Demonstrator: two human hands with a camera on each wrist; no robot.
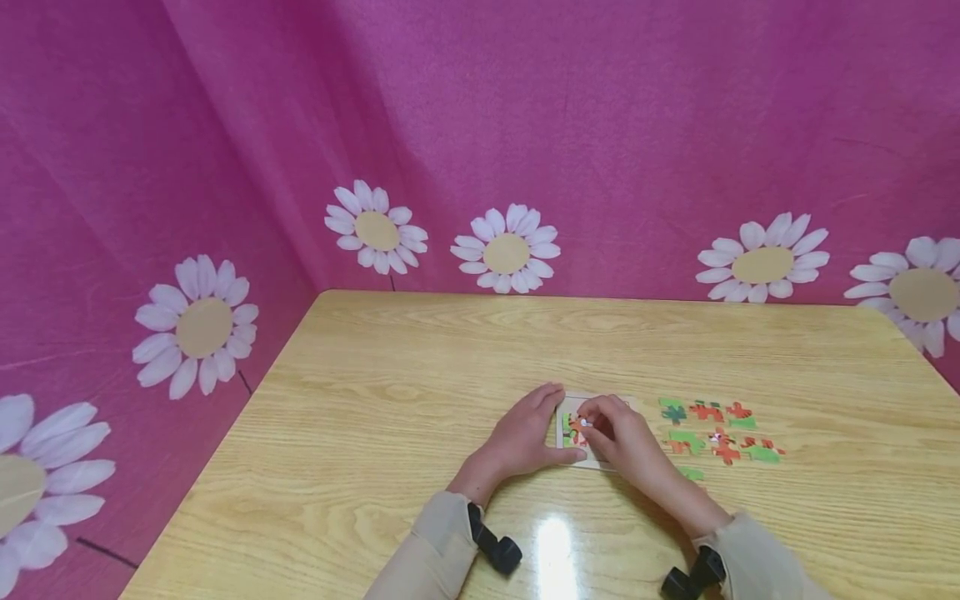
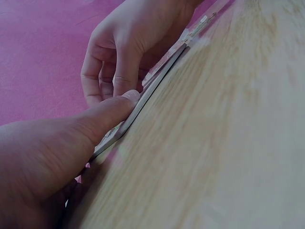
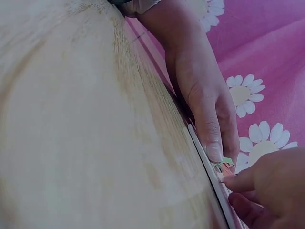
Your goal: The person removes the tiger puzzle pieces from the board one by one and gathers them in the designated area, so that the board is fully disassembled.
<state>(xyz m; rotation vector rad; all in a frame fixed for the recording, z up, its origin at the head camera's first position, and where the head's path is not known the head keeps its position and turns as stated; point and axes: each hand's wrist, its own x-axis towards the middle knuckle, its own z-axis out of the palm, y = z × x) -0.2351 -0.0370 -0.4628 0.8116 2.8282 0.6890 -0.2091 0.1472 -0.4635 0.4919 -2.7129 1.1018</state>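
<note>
A small jigsaw puzzle board (image 1: pixel 559 433) with a pale frame lies flat on the table. My left hand (image 1: pixel 521 435) holds it at its left side, fingers at the far corner and thumb along the near edge. In the left wrist view, that thumb (image 2: pixel 116 109) lies on the frame. Over the board, my right hand (image 1: pixel 626 442) pinches an orange puzzle piece (image 3: pixel 228 171) between thumb and curled index finger. Green and orange pieces (image 1: pixel 567 429) show inside the frame's left part; the right hand covers much of the rest.
Several loose puzzle pieces (image 1: pixel 684 440) in green and orange lie in rows right of the board, some partly behind the right wrist. The wooden table (image 1: pixel 420 350) meets a pink curtain (image 1: pixel 600 125) with white daisies at the back and left.
</note>
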